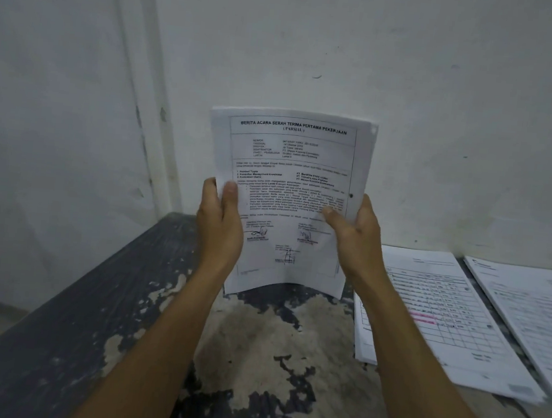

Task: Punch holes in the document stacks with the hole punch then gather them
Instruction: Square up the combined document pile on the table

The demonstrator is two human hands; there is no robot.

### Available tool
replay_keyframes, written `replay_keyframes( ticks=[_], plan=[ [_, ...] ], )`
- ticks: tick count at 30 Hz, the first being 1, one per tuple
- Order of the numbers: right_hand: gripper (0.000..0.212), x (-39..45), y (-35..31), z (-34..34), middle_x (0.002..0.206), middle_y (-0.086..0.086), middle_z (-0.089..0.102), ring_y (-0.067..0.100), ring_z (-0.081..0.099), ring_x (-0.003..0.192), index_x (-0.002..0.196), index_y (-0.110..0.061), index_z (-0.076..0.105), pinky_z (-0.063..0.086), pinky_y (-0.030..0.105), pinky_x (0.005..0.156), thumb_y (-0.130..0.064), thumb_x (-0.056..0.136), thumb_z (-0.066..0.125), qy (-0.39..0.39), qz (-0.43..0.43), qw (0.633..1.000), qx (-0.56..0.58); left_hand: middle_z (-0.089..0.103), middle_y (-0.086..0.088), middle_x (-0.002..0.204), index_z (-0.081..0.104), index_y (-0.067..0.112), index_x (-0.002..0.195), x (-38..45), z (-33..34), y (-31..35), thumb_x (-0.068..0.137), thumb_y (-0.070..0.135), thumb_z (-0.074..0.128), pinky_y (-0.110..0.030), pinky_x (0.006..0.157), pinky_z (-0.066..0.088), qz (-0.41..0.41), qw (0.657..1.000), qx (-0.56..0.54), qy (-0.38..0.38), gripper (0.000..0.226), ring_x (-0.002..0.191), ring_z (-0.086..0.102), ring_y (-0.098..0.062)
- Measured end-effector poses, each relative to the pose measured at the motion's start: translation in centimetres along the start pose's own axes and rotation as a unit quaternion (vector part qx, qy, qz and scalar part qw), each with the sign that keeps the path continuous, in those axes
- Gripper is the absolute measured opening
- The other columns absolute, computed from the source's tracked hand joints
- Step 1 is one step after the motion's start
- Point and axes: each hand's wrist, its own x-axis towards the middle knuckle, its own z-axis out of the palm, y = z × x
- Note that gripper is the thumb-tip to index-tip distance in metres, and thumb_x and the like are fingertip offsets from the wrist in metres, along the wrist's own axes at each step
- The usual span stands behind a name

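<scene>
I hold a thin stack of printed documents upright above the table, its printed side facing me. My left hand grips its left edge with the thumb on the front. My right hand grips the right edge the same way. Punched holes show along the stack's right edge, one near the top corner and one at mid height. The bottom edge curls a little above the tabletop. No hole punch is in view.
A worn dark table with flaking paint stands against a white wall. On its right lie a document stack with a printed grid and another stack that runs off the frame's right edge.
</scene>
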Motion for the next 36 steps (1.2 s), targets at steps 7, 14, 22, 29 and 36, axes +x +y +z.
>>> replay_keyframes(
  ticks=[7,14,22,29,36],
  plan=[
    [0.017,-0.5,0.8,-0.2,0.100,-0.034,0.066,-0.009,0.064,0.094,0.109,-0.050,0.053,0.052,0.008,0.069,-0.037,0.099,0.055,-0.019,0.027,0.999,0.005,0.067,0.007,0.100,0.053,0.010,0.110,-0.1,-0.4,-0.7,0.103,0.049,0.035,-0.026,0.074,0.055,-0.006,1.000,-0.010,-0.010,0.043,0.088,0.064,-0.006],
    [0.020,-0.7,0.2,-0.4,0.114,-0.016,0.067,-0.003,0.064,0.102,0.119,-0.035,0.056,0.052,0.011,0.080,-0.030,0.100,0.055,-0.012,-0.009,1.000,0.006,0.061,0.021,0.075,0.050,0.009,0.094,0.3,-0.7,0.2,0.104,0.044,0.034,-0.018,0.055,0.049,0.067,0.998,0.017,-0.005,0.040,0.064,0.055,0.004],
    [0.030,0.1,-3.4,-3.4,0.118,-0.007,0.068,0.006,0.066,0.103,0.127,-0.017,0.060,0.054,0.024,0.086,-0.030,0.100,0.055,-0.035,0.006,0.997,-0.072,0.046,0.012,0.066,0.039,0.027,0.075,1.2,-0.3,2.8,0.105,0.042,0.032,-0.008,0.048,0.036,0.083,0.992,0.084,-0.048,0.034,0.054,0.044,0.005],
    [0.025,-0.2,-4.1,-10.3,0.110,-0.006,0.071,0.009,0.069,0.091,0.117,-0.020,0.067,0.054,0.023,0.074,-0.032,0.096,0.061,-0.016,0.121,0.987,-0.101,0.058,0.007,0.081,0.051,0.021,0.083,-1.9,5.4,2.7,0.105,0.042,0.034,-0.016,0.055,0.039,-0.040,0.990,0.072,-0.114,0.036,0.069,0.053,-0.003],
    [0.027,-1.5,-2.6,-17.3,0.105,-0.007,0.065,0.009,0.065,0.089,0.123,-0.016,0.065,0.049,0.021,0.070,-0.024,0.098,0.058,0.040,0.156,0.969,-0.185,0.064,0.009,0.089,0.060,0.018,0.099,-5.3,12.5,3.3,0.104,0.043,0.036,-0.021,0.056,0.040,-0.117,0.971,0.060,-0.201,0.035,0.078,0.059,-0.006]
  ],
)
